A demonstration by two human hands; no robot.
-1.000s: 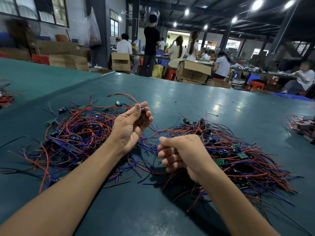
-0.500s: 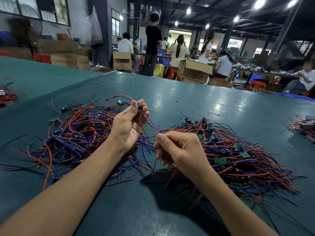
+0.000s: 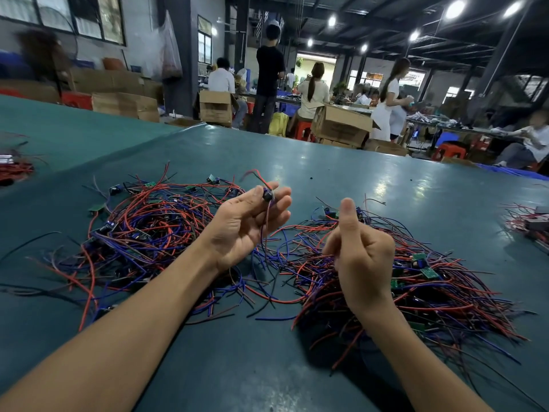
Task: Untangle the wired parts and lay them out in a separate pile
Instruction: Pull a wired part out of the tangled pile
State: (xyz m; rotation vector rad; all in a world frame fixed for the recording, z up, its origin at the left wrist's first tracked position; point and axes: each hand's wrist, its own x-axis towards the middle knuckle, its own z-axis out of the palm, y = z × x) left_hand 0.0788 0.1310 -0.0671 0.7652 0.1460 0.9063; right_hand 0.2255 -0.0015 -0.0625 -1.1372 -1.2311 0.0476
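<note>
Two heaps of red, blue and black wired parts lie on the teal table (image 3: pixel 326 173): a left pile (image 3: pixel 148 230) and a right pile (image 3: pixel 421 281), some with small green boards. My left hand (image 3: pixel 249 224) is raised between them, palm towards me, pinching one small dark wired part (image 3: pixel 268 195) at its fingertips; the part's red and blue leads hang down past the palm. My right hand (image 3: pixel 361 257) hovers over the right pile's near-left edge, fingers curled, thumb up. Whether it holds a wire is hidden by its own fingers.
Smaller bunches of wires lie at the far left edge (image 3: pixel 15 168) and the far right edge (image 3: pixel 531 221) of the table. Beyond the table, several people work among cardboard boxes (image 3: pixel 341 123) and red stools.
My left hand has turned palm-up and lifted the part. My right hand has let the stretched blue lead slip away and drawn back to the right, thumb now raised.
</note>
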